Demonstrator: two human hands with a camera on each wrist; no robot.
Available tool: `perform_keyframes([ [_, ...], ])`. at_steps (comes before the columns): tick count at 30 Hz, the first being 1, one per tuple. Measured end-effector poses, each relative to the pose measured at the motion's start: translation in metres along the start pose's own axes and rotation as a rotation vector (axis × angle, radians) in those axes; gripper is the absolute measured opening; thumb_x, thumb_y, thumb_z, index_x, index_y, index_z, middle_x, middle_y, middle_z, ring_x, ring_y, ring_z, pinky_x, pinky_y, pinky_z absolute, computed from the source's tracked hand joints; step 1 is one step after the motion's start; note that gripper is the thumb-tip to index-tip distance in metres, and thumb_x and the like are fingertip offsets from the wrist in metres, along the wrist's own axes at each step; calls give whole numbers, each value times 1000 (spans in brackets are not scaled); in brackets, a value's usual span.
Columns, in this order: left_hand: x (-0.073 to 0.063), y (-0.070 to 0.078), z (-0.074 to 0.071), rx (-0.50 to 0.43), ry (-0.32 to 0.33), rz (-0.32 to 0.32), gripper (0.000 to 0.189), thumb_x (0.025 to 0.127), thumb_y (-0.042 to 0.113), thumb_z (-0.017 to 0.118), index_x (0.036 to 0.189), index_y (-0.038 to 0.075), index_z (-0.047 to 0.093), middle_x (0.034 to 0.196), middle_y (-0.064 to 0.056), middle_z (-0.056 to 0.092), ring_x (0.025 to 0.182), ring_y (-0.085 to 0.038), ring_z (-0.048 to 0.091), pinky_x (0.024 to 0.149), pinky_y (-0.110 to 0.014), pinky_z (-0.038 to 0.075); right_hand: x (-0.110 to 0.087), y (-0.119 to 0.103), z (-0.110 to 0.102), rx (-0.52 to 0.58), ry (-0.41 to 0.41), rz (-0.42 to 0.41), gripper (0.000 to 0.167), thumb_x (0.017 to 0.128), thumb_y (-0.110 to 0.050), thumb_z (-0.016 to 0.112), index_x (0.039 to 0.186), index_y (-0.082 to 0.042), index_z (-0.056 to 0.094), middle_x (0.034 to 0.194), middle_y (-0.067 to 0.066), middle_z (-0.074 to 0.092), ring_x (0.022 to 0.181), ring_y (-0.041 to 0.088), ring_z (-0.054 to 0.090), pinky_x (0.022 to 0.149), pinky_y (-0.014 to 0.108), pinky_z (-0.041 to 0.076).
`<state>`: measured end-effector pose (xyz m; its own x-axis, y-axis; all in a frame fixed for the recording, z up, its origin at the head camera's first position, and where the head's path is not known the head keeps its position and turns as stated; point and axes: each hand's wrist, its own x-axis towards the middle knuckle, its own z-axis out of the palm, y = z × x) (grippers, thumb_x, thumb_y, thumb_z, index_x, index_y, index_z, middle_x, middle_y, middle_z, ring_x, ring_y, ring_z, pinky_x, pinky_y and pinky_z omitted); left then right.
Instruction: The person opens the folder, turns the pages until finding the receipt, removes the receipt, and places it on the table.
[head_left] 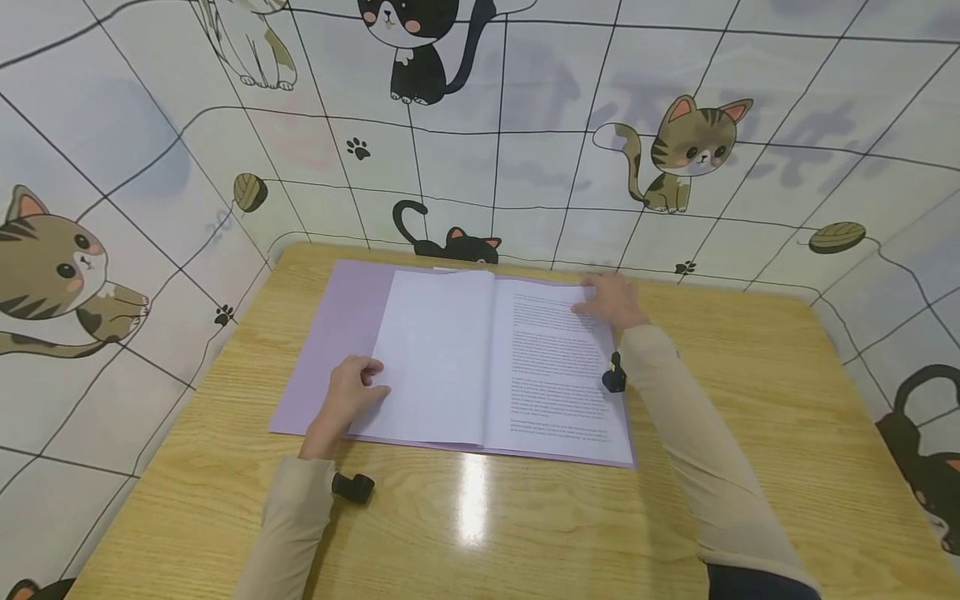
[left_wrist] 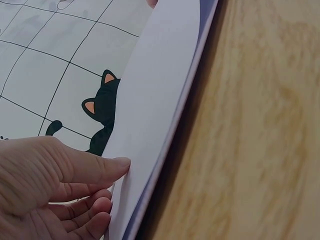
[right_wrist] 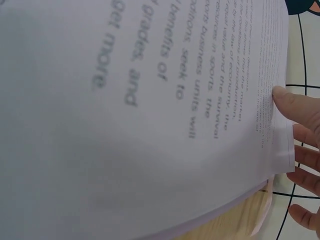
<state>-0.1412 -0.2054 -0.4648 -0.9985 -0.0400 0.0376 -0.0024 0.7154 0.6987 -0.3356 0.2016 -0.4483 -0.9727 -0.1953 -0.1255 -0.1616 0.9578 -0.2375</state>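
1. The book (head_left: 450, 358) lies open on the table (head_left: 555, 537), its purple cover (head_left: 322, 342) showing beyond the left page (head_left: 427, 333).
2. The step in hand looks to me like handling pages: the right hand (head_left: 613, 300) has the far outer corner of the right page (head_left: 558, 358), thumb on the print and fingers behind, in what appears a light pinch.
3. The left hand (head_left: 351, 390) sits at the outer edge of the left page, towards its near end; the thumb rests on the paper, the fingers curl at the edge, and I can't tell whether they grip it.
4. Turning the right page would call for separating one sheet at that corner while the left side stays flat.
5. The book lies between the hands, touched by both.
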Motion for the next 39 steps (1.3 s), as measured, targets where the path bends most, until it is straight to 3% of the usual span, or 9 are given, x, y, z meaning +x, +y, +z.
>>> perform_keyframes([
  [6,0,0,1,-4,3,13,29,72,-4,72,98,-12,62,87,-19,56,76,-27,52,69,-35,43,0,3,2,-10,40,-20,53,80,-31,70,122,-3,55,135,23,44,123,42,36,98,64,22],
  [9,1,-1,2,-4,2,10,30,72,-4,72,99,-12,62,88,-19,56,77,-27,52,69,-35,43,-2,4,4,46,94,-15,43,81,-21,67,119,-2,56,130,21,50,120,40,40,98,63,23],
  [15,0,-1,1,0,-10,-19,30,73,-3,72,100,-11,62,89,-19,56,78,-27,52,70,-35,43,-10,8,2,244,181,-6,35,85,-13,59,116,3,56,118,23,57,107,39,51,92,53,36],
  [19,0,0,1,2,-16,-24,30,73,-2,72,100,-11,62,89,-19,55,78,-27,52,70,-35,43,-15,9,-2,452,154,37,32,88,-16,57,114,4,55,113,22,56,99,34,50,83,44,40],
  [23,0,-2,2,0,-11,-8,30,73,-2,72,100,-11,62,89,-19,56,78,-27,52,69,-35,43,-19,11,-6,616,125,45,34,90,-12,55,119,5,54,112,24,58,97,31,54,81,38,42],
  [27,1,-3,3,-4,-5,0,31,72,-2,73,100,-11,63,88,-19,56,77,-26,52,69,-35,43,-25,10,-10,658,66,41,40,92,-12,53,127,6,51,116,24,58,99,31,57,82,37,45],
  [32,0,-3,2,-7,0,13,31,72,-2,72,99,-12,62,88,-19,56,77,-27,52,69,-35,43,-33,10,-14,674,9,78,41,94,-19,53,126,7,53,114,23,59,93,27,55,77,32,43],
  [39,0,-2,1,-10,-7,10,31,73,-2,72,100,-12,62,88,-19,55,77,-26,51,69,-36,42,-38,8,-18,652,24,72,41,93,-22,56,124,6,56,110,22,62,85,21,57,70,28,46],
])
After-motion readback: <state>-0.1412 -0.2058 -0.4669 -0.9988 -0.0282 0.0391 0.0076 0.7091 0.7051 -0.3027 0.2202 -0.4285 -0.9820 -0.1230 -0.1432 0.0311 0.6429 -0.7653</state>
